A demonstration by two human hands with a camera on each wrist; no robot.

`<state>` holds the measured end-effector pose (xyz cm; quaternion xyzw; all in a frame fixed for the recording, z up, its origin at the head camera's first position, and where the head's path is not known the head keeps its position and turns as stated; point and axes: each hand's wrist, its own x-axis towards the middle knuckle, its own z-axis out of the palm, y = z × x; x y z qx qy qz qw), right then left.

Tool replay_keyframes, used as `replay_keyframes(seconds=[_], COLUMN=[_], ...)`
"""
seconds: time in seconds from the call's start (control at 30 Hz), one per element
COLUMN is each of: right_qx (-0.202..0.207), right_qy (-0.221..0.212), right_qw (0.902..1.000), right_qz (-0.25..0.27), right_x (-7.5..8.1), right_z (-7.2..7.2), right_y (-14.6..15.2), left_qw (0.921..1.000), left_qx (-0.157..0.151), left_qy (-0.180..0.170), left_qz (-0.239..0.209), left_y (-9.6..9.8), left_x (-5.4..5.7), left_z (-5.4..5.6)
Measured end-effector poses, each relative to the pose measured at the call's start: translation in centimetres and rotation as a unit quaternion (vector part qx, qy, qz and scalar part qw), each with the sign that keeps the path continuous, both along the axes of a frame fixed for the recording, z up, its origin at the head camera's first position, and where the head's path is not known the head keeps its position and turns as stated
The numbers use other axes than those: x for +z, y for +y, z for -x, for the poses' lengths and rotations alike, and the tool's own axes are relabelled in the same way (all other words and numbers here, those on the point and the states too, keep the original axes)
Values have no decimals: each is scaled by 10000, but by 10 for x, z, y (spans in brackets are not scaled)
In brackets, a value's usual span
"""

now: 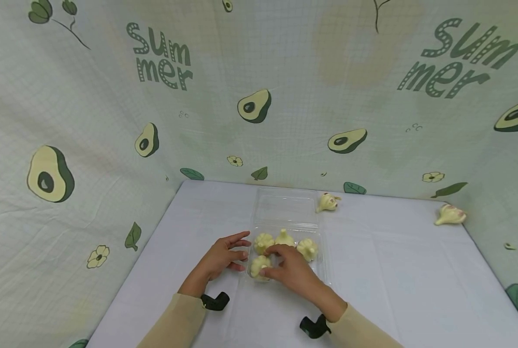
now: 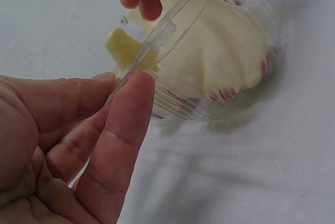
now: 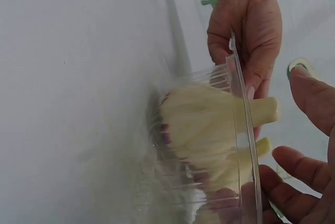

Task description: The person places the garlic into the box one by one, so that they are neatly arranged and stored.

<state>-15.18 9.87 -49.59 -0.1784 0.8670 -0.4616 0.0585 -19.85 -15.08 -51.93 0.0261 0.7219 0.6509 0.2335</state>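
A clear plastic clamshell box [image 1: 324,270] lies with its lid folded back, holding several pale garlic bulbs [image 1: 307,249]. My left hand [image 1: 225,256] is at the box's left side. In the left wrist view its thumb and fingers [image 2: 128,124] pinch the clear rim. Over the front of the box is my right hand [image 1: 294,271], beside the front-left garlic bulb [image 1: 260,267]. The right wrist view shows the right thumb [image 3: 311,96] and fingers spread apart, with the bulb's stem [image 3: 264,110] pointing toward the gap between them. Purple streaks mark the bulbs' bases.
One loose garlic bulb [image 1: 328,202] lies beside the open lid [image 1: 285,205]. Another bulb [image 1: 451,214] sits at the table's far right corner. The white table [image 1: 394,280] is bordered by avocado-print cloth [image 1: 294,58] at the back and sides.
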Motion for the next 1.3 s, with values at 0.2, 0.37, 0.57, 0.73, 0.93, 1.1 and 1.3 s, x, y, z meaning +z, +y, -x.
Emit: replay_keyframes(seconds=[0.2, 0.37, 0.57, 0.73, 0.93, 1.1, 1.3], right_qx=[-324, -620, -857, -1196, -1518, -1640, -1569], right_qy=[-166, -73, 690, 1294, 1605, 1705, 1455], right_qw=[9991, 9969, 9929, 9840, 9753, 9714, 9759], right_qz=[229, 470, 459, 255, -1, -202, -429], right_x=[9, 19, 33, 40, 45, 48, 48], right_z=[0, 0, 10, 26, 48, 66, 86], right_y=[9, 19, 42, 69, 99, 122, 146], left_qw=[10000, 10000, 10000, 10000, 10000, 10000, 10000], left_qx=[28, -14, -43, -49, -46, -14, 12], left_qy=[10, 55, 53, 76, 49, 2, 25], left_qz=[28, 23, 10, -3, -58, -95, -45], left_y=[0, 0, -1, 0, 0, 0, 0], left_x=[0, 1, 3, 3, 3, 2, 0], left_z=[-1, -2, -3, -4, -3, -2, -2])
